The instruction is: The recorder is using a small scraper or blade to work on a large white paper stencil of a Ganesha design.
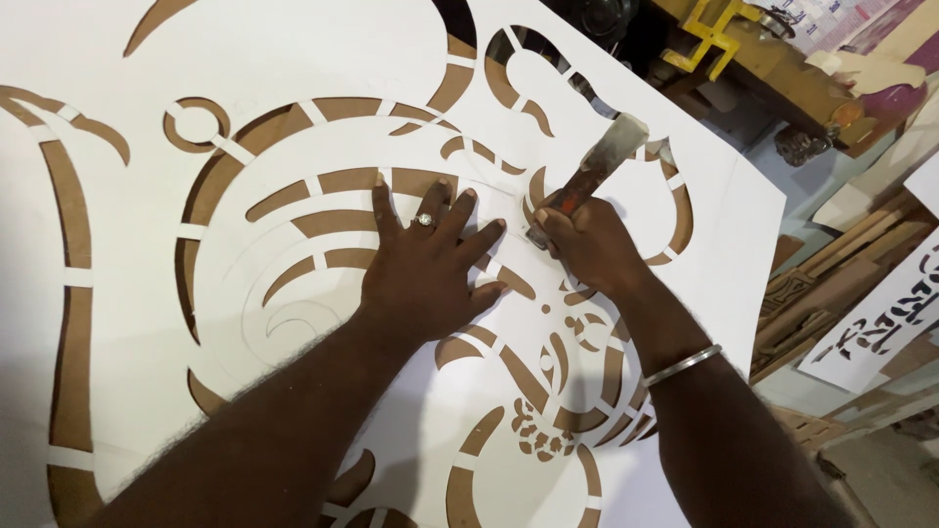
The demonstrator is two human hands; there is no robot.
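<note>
A large white stencil sheet [293,59] with curved cut-out shapes lies over a brown board [73,254] that shows through the openings. My left hand [425,264], with a ring on one finger, is pressed flat on the sheet with fingers spread. My right hand [587,249], with a metal bangle on the wrist, grips a flat chisel-like tool [592,171] with a reddish handle and a worn metal end. The tool slants up to the right, and its lower tip is hidden under my right hand, just right of the left fingertips.
The sheet's right edge [773,244] ends over a cluttered area. Carved wooden strips [831,264] and a smaller white stencil piece [880,313] lie at the right. A wooden bench with a yellow clamp [709,39] stands at the top right.
</note>
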